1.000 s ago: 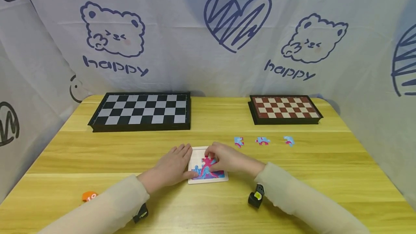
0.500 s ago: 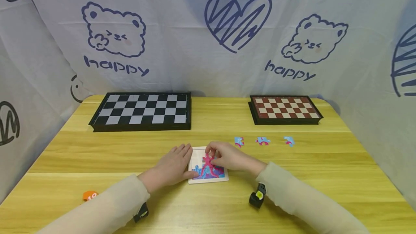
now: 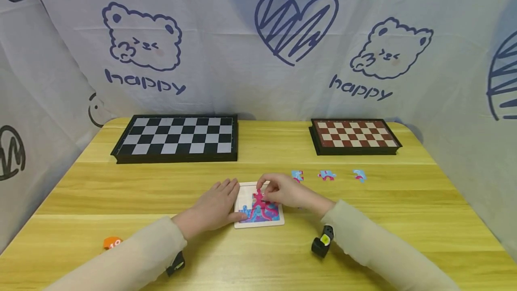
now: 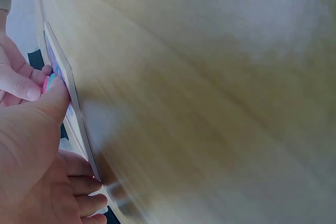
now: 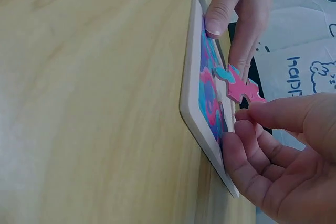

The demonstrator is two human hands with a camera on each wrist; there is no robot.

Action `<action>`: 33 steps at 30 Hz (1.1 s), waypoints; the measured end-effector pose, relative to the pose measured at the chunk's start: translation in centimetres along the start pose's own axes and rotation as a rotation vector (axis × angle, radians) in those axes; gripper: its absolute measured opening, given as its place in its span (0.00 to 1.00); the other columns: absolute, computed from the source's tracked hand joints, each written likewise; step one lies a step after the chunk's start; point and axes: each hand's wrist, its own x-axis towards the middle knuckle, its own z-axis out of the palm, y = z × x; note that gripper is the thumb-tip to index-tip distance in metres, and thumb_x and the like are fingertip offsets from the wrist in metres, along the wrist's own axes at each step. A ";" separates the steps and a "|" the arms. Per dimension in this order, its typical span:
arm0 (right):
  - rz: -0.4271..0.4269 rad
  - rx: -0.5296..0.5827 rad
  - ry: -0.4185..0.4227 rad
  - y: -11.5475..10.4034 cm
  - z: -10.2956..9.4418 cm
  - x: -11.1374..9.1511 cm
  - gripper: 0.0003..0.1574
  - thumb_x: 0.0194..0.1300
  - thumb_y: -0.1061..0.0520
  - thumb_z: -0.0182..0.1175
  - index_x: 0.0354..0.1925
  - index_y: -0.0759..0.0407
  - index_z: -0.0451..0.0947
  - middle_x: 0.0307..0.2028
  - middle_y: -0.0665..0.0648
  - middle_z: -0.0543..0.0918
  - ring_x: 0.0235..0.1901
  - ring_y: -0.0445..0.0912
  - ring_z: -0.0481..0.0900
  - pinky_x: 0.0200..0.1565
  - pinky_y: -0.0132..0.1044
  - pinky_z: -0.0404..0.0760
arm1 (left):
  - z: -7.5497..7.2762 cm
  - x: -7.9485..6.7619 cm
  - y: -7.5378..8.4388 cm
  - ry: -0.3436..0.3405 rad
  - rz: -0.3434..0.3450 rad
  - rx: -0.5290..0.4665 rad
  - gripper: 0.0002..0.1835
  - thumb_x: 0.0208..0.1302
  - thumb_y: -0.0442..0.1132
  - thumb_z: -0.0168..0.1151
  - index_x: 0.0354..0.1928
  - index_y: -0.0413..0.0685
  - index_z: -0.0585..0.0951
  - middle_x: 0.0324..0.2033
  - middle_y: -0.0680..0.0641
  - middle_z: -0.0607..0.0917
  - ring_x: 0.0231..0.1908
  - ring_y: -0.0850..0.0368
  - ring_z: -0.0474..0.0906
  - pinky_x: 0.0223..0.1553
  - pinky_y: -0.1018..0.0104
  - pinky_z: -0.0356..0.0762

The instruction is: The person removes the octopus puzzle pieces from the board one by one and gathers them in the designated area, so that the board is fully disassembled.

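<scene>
Pink puzzle piece (image 5: 239,86): between the hands, over the puzzle tray (image 3: 260,225), tilted; contact with the tray cannot be told. Right hand (image 3: 284,192) pinches it between thumb and finger, remaining fingers bent near the tray's edge. Left hand (image 3: 212,206): fingers extended along the tray's left side, thumb apart and resting on its near-left corner. Tray: pale rim, blue, purple and pink picture on the near side, pale base showing by the left hand.

Beyond the right hand, in a row running rightward: 3 loose pieces, namely left piece (image 3: 297,175), middle piece (image 3: 326,175), right piece (image 3: 359,175).

Worktop (image 3: 258,264): yellow wood grain. Far edge meets white fabric (image 3: 222,71) printed with bears, a heart and "happy". Checkered board, black and white (image 3: 177,136), beyond the left hand near that edge; red-and-white board (image 3: 356,134) beyond and right of the right hand. Orange item (image 3: 112,242) left of the left hand, partly behind the sleeve.

Room for moving: wide wood stretches outward from each hand to the side edges; narrower strip between tray and boards.
</scene>
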 end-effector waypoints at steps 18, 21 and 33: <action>0.023 0.108 0.113 3.0 -6.1 -5.2 0.13 0.63 0.64 0.58 0.46 0.65 0.73 0.28 0.57 0.79 0.26 0.48 0.74 0.28 0.39 0.76 | 0.1 0.0 0.0 -0.005 0.001 -0.007 0.45 0.62 0.62 0.51 0.64 0.27 0.60 0.64 0.32 0.60 0.64 0.38 0.55 0.63 0.49 0.52; 0.053 0.106 0.134 4.1 -7.2 -6.5 0.13 0.63 0.64 0.58 0.47 0.67 0.73 0.28 0.58 0.79 0.25 0.50 0.74 0.27 0.41 0.76 | 0.0 0.0 0.1 -0.010 -0.005 -0.010 0.44 0.62 0.62 0.51 0.64 0.27 0.60 0.64 0.33 0.60 0.64 0.38 0.54 0.63 0.49 0.52; 0.145 0.111 0.111 7.5 -10.3 -10.7 0.14 0.62 0.66 0.57 0.46 0.72 0.73 0.26 0.59 0.78 0.24 0.45 0.74 0.26 0.34 0.77 | -0.2 -0.3 0.2 -0.009 -0.010 -0.014 0.44 0.62 0.61 0.51 0.64 0.27 0.60 0.64 0.33 0.60 0.64 0.38 0.55 0.63 0.49 0.53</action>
